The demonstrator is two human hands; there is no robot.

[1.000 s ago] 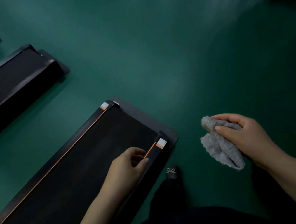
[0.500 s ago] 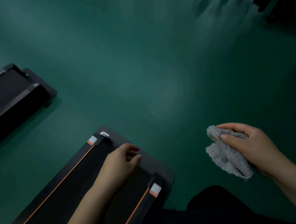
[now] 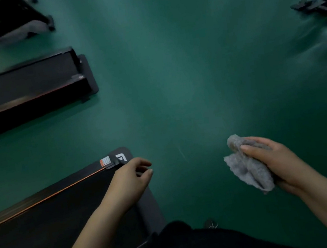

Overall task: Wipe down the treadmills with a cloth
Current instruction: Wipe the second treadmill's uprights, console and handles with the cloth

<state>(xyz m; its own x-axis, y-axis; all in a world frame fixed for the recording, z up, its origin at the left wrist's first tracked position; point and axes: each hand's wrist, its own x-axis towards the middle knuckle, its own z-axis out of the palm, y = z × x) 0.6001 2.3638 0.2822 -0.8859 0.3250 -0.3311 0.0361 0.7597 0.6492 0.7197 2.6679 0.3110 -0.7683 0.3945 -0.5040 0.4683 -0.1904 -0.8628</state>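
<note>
left grip (image 3: 128, 180) is loose, fingers half curled round nothing, over the end corner of the near treadmill (image 3: 46, 228) at lower left. can't tell if it actually touches, my guess is it's there for balance. second treadmill (image 3: 23, 86) sits upper left, nobody on it. there's an orange and white sticker (image 3: 105, 161) at the near corner, print too small to read, with a white angular logo (image 3: 120, 157) just beside it. right grip (image 3: 271, 162) is wrapped round the bunched grey cloth (image 3: 249, 170), out over the green floor (image 3: 172, 79) and well apart from both decks, so probably between wipes.
</note>
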